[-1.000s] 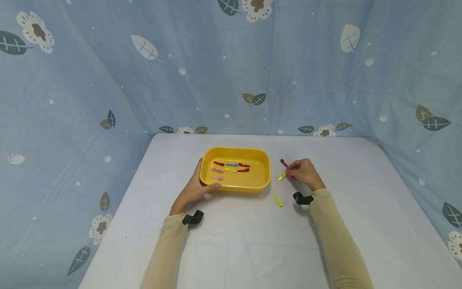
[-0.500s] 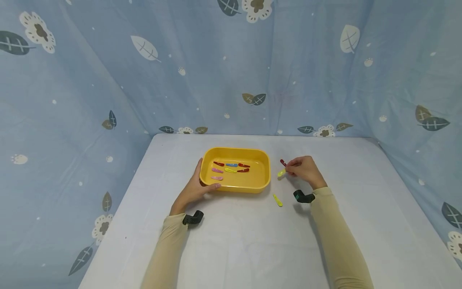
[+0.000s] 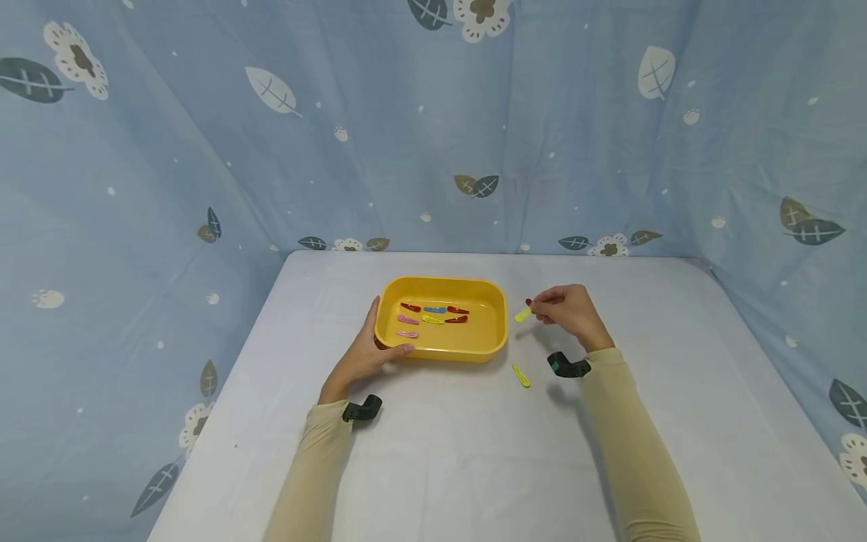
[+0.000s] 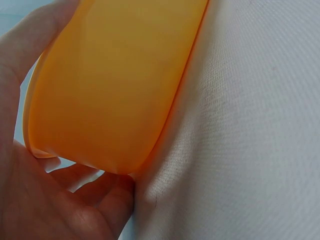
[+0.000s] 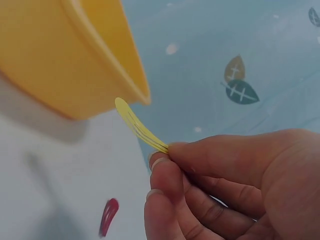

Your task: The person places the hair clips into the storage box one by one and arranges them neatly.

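Between thumb and fingertips, my right hand (image 3: 573,315) pinches a yellow snap hair clip (image 5: 136,125) by one end, raised above the table right of the yellow tray (image 3: 450,353). My left hand (image 3: 362,350) grips the tray's left end, thumb along the front side and fingers round the corner. Inside the tray lie several hair clips: red, pink, a blue clip (image 3: 436,309) and a yellow one (image 3: 433,320). On the table, a red hair clip (image 5: 108,217) lies below my right hand, mostly covered in the head view. Another yellow hair clip (image 3: 521,376) lies near the tray's front right corner.
A white cloth covers the table (image 3: 440,467). Blue patterned curtains (image 3: 433,135) hang behind the table and along its sides. A small black wrist camera (image 3: 567,366) sits on my right sleeve, and another black camera (image 3: 362,408) on the left.
My right hand has lifted the yellow hair clip off the table and moved slightly away from me with it. The left hand and the tray stay put.
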Tool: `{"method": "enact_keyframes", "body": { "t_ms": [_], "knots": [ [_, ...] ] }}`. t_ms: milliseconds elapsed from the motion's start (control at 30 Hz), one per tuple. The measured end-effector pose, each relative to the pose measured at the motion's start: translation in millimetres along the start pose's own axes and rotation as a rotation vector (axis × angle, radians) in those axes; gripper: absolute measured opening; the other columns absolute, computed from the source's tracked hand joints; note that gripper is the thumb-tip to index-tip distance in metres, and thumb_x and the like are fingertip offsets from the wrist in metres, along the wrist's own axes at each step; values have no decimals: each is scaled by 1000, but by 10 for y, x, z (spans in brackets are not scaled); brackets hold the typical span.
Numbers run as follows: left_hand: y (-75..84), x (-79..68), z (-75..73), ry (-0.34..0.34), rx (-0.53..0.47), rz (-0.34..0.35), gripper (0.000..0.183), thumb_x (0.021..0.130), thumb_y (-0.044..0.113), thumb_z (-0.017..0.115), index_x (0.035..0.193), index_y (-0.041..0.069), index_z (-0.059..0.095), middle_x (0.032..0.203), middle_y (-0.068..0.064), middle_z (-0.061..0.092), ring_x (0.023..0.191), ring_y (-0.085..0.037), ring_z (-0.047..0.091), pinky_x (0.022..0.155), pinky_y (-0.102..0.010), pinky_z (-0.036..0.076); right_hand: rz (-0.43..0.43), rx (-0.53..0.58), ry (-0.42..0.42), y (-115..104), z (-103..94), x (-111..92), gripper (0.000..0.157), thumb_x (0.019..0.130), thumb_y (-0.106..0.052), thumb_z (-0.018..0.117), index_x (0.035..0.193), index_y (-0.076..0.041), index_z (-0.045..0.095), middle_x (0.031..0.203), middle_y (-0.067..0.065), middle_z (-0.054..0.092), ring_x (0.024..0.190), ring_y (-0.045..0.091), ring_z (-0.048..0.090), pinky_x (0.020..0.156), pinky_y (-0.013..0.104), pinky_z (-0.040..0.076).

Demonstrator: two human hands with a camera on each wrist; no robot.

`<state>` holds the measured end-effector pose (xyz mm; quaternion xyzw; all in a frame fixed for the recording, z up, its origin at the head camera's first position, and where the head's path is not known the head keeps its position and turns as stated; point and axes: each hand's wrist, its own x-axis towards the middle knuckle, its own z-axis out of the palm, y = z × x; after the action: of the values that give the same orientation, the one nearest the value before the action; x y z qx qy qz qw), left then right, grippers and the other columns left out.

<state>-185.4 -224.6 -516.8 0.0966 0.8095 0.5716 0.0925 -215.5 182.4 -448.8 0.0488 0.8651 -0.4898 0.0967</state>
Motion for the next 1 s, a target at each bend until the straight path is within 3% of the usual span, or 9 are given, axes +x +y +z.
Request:
{"method": "enact_keyframes", "body": {
  "t_ms": [100, 333, 533, 833, 1000],
  "knots": [
    [3, -2, -1, 2, 4, -5, 129, 83, 35, 88, 167, 20, -8, 174, -8, 19, 153, -29, 37, 131, -52, 21, -15, 12, 2, -34, -3, -5, 30, 99, -21, 71, 117, 3, 70, 125, 23, 73, 103, 35, 72, 86, 33, 64],
    [6, -1, 1, 3, 28, -18, 131, 82, 40, 88, 167, 19, -8, 174, -9, 19, 154, -30, 36, 131, -53, 21, -24, 35, 14, -140, 10, -47, 28, 98, -21, 71, 116, 1, 71, 117, 21, 73, 109, 41, 69, 91, 39, 64],
    [11, 3, 2, 6, 37, -27, 131, 81, 41, 88, 167, 23, -9, 174, -8, 17, 155, -30, 34, 131, -53, 21, -49, 31, 22, -235, 46, -53, 27, 98, -20, 71, 116, 1, 71, 114, 20, 73, 98, 31, 71, 82, 26, 63],
    [-4, 4, -5, -2, 10, -14, 128, 83, 35, 88, 167, 23, -8, 173, -7, 21, 153, -29, 38, 131, -52, 21, -49, 65, -7, -405, 148, -54, 27, 98, -18, 70, 116, 3, 71, 116, 22, 72, 102, 36, 71, 84, 28, 64],
    [-10, 7, -7, -6, 0, -4, 127, 84, 33, 87, 167, 23, -8, 172, -8, 25, 150, -31, 41, 130, -52, 25, -49, 92, -12, -490, 233, -44, 26, 98, -17, 70, 115, 2, 71, 117, 22, 72, 103, 35, 73, 91, 37, 64]
  ]
}}
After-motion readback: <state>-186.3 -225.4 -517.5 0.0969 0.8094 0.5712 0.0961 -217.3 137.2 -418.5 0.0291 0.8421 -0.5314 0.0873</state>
